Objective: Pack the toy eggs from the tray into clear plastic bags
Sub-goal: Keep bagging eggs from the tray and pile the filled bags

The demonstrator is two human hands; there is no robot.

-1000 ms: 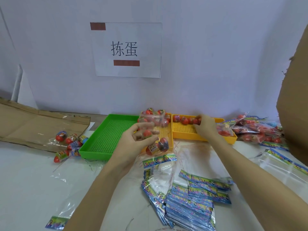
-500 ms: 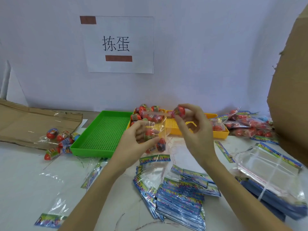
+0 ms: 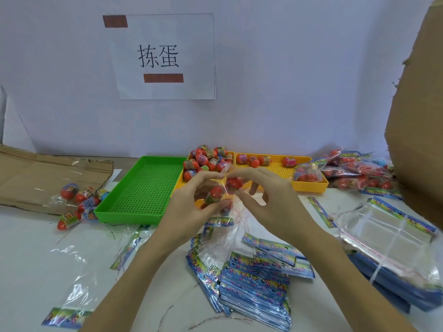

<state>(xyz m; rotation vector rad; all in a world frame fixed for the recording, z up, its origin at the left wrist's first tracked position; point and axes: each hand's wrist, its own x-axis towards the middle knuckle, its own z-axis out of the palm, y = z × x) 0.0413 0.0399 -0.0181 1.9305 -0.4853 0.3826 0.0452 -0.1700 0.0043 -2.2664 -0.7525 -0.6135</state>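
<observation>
At table centre: bag filling.
Right hand, back from yellow tray at 1 o'clock, fingers pinching egg at bag mouth; left hand grips bag.

1. Both hands, left and right, are blocking the desk's middle, holding a clear bag between them.
2. The green tray and yellow trays are lining the far edge, with heaped toy eggs in between.
3. Stacked empty bags are covering the near middle, and more the right edge.
4. Cardboard is walling the right side.
5. Bare desk is lying open near the left edge.
</observation>
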